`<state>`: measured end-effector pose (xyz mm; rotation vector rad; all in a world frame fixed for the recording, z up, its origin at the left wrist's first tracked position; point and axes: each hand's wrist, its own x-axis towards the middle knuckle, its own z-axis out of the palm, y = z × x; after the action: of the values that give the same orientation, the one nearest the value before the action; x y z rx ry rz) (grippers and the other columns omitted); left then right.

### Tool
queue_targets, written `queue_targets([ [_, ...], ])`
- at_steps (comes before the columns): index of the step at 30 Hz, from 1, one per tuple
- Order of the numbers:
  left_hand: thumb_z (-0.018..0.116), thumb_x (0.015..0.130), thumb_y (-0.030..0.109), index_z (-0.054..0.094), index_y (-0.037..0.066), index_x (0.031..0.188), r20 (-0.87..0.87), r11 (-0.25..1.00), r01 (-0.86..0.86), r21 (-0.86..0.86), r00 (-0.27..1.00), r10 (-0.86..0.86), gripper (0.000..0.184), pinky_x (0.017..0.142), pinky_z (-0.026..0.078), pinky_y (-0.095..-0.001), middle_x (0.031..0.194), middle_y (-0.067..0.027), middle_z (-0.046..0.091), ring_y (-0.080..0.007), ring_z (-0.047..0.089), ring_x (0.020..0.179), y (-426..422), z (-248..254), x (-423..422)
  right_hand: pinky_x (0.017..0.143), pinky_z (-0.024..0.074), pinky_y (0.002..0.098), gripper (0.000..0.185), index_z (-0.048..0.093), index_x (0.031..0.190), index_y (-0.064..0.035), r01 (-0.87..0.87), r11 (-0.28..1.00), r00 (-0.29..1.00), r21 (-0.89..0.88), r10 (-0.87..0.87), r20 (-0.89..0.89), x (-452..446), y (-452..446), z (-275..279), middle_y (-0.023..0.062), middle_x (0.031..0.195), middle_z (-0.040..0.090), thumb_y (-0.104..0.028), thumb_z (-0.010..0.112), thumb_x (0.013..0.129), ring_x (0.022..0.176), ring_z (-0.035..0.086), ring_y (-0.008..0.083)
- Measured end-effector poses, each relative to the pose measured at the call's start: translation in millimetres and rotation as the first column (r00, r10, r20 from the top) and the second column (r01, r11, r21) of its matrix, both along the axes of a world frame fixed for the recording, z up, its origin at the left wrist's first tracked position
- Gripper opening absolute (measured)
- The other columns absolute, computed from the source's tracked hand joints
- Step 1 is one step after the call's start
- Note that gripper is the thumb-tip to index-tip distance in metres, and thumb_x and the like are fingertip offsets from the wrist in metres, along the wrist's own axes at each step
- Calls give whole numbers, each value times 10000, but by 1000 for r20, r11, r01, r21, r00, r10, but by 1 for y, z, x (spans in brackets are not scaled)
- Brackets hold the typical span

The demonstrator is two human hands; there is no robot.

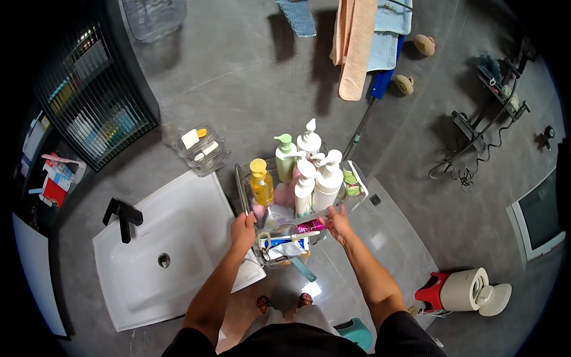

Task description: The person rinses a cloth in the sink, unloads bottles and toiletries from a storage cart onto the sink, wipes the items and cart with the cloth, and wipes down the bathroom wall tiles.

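Note:
A clear plastic storage bin (240, 185) stands in front of me at the sink's right end, full of bottles. My left hand (242, 231) is closed on its near left corner, while my right hand (337, 225) grips the near edge further right. Inside are a yellow pump bottle (261, 185), a green pump bottle (285, 160) and several white pump bottles (327, 181). Just below the bin, a smaller clear holder (262, 254) carries tubes and a pair of scissors. A magenta packet (311, 225) lies close to my right fingers.
The white sink (202, 238) with a black faucet (124, 219) is at left. A clear soap rack (208, 160) is fixed behind it. Towels (354, 53) hang above, and a ribbed-door cabinet (95, 95) is upper left. A toilet (467, 290) appears at right.

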<state>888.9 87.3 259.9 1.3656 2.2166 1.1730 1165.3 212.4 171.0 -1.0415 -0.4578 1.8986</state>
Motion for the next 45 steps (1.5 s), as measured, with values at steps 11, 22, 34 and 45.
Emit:
queue_targets([
  [11,543,970,276,635,51,809,-28,997,-73,27,997,74,291,668,485,-402,764,-136,672,-307,653,709,-16,0,28,723,616,333,918,-243,1506,-215,-160,986,986,50,162,-46,7,36,-24,335,1515,198,-188,528,1007,1022,636,325],
  [22,550,971,297,639,61,813,-73,991,-112,67,990,117,298,652,486,-401,717,-135,659,-298,648,678,-14,-6,31,804,610,373,903,-201,1522,-189,-166,986,985,19,166,-34,5,41,-11,295,1538,182,-153,535,1000,1261,477,384],
  [34,526,988,324,622,39,798,-55,994,-92,59,994,95,356,616,465,-362,662,-104,608,-216,587,615,-11,-20,19,802,607,357,910,-197,1524,-209,-181,983,983,41,182,-14,-1,42,-9,308,1510,229,-199,545,998,1193,530,360],
  [45,573,964,227,617,44,1017,-22,997,-70,10,997,71,195,767,493,-363,918,-130,669,-263,647,871,-35,-11,17,760,596,353,877,-41,1550,-234,-248,969,968,-12,248,-27,12,26,-6,230,1454,380,-347,605,968,1006,621,286],
])
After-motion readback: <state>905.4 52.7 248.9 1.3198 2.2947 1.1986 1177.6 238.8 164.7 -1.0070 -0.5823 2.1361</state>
